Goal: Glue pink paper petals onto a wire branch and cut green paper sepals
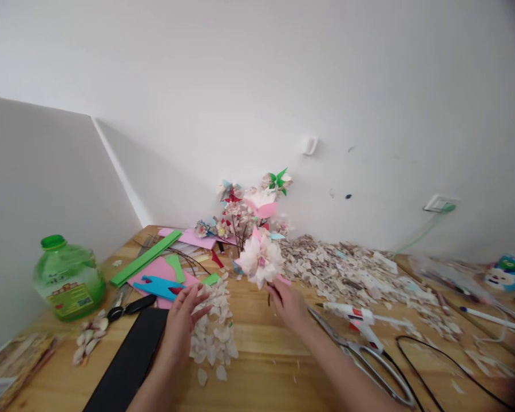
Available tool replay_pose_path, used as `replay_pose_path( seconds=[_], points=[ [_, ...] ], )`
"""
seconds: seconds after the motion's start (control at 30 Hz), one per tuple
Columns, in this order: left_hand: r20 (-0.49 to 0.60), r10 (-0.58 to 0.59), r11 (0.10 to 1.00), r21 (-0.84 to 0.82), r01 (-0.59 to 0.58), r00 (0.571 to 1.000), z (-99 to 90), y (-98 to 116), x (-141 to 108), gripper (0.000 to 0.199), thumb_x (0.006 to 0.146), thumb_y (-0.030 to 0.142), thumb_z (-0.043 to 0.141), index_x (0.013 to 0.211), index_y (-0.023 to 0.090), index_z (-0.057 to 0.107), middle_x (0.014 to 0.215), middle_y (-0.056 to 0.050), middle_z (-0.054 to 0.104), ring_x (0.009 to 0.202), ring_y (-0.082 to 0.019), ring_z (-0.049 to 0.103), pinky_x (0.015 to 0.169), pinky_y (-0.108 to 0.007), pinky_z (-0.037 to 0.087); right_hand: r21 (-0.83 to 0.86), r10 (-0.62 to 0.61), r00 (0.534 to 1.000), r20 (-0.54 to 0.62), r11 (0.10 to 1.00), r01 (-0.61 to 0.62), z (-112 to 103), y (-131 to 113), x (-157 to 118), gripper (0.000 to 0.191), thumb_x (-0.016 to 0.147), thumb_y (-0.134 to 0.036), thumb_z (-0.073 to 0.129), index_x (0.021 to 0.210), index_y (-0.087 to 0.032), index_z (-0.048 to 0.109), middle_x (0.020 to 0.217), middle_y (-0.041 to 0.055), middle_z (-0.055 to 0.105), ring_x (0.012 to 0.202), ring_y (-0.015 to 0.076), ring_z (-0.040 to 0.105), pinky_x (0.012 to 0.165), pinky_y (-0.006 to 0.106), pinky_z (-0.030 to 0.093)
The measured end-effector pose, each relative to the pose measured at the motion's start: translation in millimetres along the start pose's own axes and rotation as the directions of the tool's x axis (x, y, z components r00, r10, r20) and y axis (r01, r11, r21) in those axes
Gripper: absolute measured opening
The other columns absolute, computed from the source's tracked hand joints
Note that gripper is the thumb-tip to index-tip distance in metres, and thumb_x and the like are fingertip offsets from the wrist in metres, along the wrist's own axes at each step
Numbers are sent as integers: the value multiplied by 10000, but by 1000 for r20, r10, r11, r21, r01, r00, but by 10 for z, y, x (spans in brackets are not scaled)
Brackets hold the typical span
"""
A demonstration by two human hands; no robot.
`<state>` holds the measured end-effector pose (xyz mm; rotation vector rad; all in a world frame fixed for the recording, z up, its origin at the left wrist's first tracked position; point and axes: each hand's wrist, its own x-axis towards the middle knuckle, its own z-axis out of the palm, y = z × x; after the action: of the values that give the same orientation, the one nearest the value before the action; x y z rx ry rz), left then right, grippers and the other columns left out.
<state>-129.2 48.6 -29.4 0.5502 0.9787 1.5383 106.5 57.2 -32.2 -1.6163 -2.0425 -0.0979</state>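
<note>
My right hand is closed on the short stem of a white flower with a pink centre, held upright above the middle of the table. To its left, my left hand has its fingers apart and nothing in them. Beside it lies a loose spread of pale petals. Behind the held flower stands a bunch of similar flowers with pink, red, green and blue parts. Strips and sheets of coloured paper lie beyond my left hand.
A green bottle stands at the left, near garlic-like pieces and a black flat object. Scissors, a glue gun and its cable are at the right. Behind them spreads a large heap of shell-like flakes.
</note>
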Motion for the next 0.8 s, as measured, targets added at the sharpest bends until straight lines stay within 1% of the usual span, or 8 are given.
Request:
replay_pose_path(
  seconds=[0.07,0.17,0.27,0.37,0.5,0.6,0.8],
  points=[
    [-23,0,1000,2,0,1000,0,8,4,213,626,314,693,769,174,618,952,-43,608,787,-178,617,578,-282,533,-35,44,999,16,998,-44,13,-41,257,188,877,-219,429,829,-156,600,797,45,648,745,166,608,674,290,458],
    [-66,11,1000,-2,-11,998,-11,31,20,140,665,276,657,760,181,616,948,-34,610,757,-166,623,569,-280,531,-69,102,994,47,993,-99,61,-132,590,181,873,-281,482,953,-146,572,925,34,617,777,147,598,699,332,489],
    [-128,41,999,-16,-43,991,-32,71,40,81,691,255,626,733,190,601,912,-23,613,729,-148,624,567,-252,521,-89,139,988,63,987,-133,75,-214,834,215,871,-298,489,1021,-156,550,995,43,597,815,154,595,713,347,499],
    [-172,59,997,-29,-65,983,-47,106,51,70,715,256,594,708,186,594,859,-19,599,708,-134,617,567,-230,515,-109,171,984,58,980,-164,37,-250,1009,234,870,-296,490,1052,-156,537,1024,50,588,845,167,592,729,363,497],
    [-182,58,997,-33,-65,982,-51,107,57,62,709,247,596,698,186,597,861,-15,585,693,-127,611,555,-224,513,-137,187,979,81,975,-175,24,-266,1142,250,867,-295,495,1077,-161,525,1067,57,572,882,178,583,751,379,491],
    [-181,57,998,-30,-63,982,-56,91,60,61,700,252,607,714,194,596,877,-16,588,698,-131,613,553,-225,511,-155,194,973,126,972,-174,90,-292,1176,261,864,-293,501,1087,-160,519,1077,59,566,889,183,582,751,383,492],
    [-169,66,998,-9,-69,983,-79,68,61,91,681,268,636,741,207,607,877,-5,594,730,-137,612,568,-232,512,-194,248,949,195,958,-210,231,-307,1199,254,866,-290,497,1088,-169,521,1097,61,559,902,182,577,762,384,488]
  ],
)
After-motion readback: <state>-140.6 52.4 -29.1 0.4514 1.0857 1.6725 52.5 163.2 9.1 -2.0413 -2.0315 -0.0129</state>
